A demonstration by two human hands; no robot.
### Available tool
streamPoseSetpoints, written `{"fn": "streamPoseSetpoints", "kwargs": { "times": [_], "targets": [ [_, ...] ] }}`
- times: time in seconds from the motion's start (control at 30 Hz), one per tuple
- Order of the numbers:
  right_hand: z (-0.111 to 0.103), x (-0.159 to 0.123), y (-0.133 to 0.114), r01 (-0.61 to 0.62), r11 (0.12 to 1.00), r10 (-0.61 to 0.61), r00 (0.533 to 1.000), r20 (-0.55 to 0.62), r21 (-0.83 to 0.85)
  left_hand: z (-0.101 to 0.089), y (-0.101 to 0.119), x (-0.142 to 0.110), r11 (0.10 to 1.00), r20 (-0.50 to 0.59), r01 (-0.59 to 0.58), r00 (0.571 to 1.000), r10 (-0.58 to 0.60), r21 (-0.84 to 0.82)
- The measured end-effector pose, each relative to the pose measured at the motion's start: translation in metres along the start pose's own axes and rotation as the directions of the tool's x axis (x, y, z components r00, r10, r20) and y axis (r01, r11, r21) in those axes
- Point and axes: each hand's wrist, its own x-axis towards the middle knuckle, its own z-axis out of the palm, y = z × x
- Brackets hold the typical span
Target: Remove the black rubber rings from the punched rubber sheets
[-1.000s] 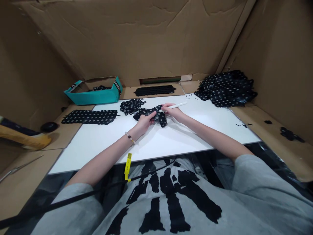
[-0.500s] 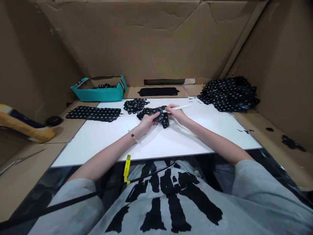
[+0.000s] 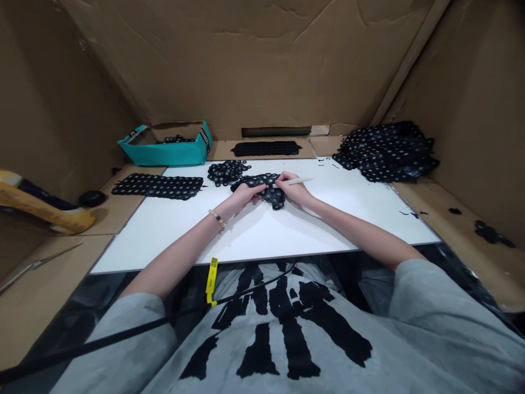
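Observation:
My left hand (image 3: 245, 197) pinches a black sheet of joined rings (image 3: 277, 198) at its left part, thumb on top. The sheet droops between both hands over the white board (image 3: 229, 241). In my right hand (image 3: 296, 191) is a white pen-like tool (image 3: 301, 180), gripped like a pencil, its tip against the sheet. Whether the right fingers also touch the sheet, I cannot tell. Just behind my left hand lies a heap of loose black rings (image 3: 227, 172).
A teal box (image 3: 164, 155) holding black rings stands at the back left, near a flat perforated black sheet (image 3: 159, 186). Another black strip (image 3: 266, 148) lies at the back. Black dotted sheets (image 3: 388, 152) pile up at right. Scissors (image 3: 39, 264) and a yellow object (image 3: 49, 205) are at left.
The white tool sits slightly lower and further left, its tip still at the black sheet. The sheet's hanging end has shifted a little. Both hands keep their holds; the whole view tilts slightly.

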Motion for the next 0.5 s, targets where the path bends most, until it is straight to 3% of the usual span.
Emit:
{"fn": "streamPoseSetpoints", "kwargs": {
  "times": [0.1,0.2,0.33,0.5],
  "targets": [
    [-0.007,0.007,0.002,-0.094,0.994,0.093,0.996,0.019,0.055,-0.010,0.009,-0.003,0.965,0.067,-0.031,0.998,0.013,0.262],
    [-0.014,0.012,0.000,-0.192,0.974,0.182,0.979,0.091,0.117,-0.014,0.016,-0.008,0.929,0.125,-0.037,0.992,-0.011,0.369],
    [-0.016,0.011,-0.004,-0.228,0.953,0.203,0.969,0.140,0.198,-0.011,0.016,-0.011,0.919,0.104,-0.013,0.994,-0.031,0.395],
    [-0.006,0.003,-0.008,-0.185,0.972,0.171,0.980,0.106,0.144,-0.006,0.019,-0.014,0.943,0.172,-0.055,0.985,-0.002,0.327]
  ]
}}
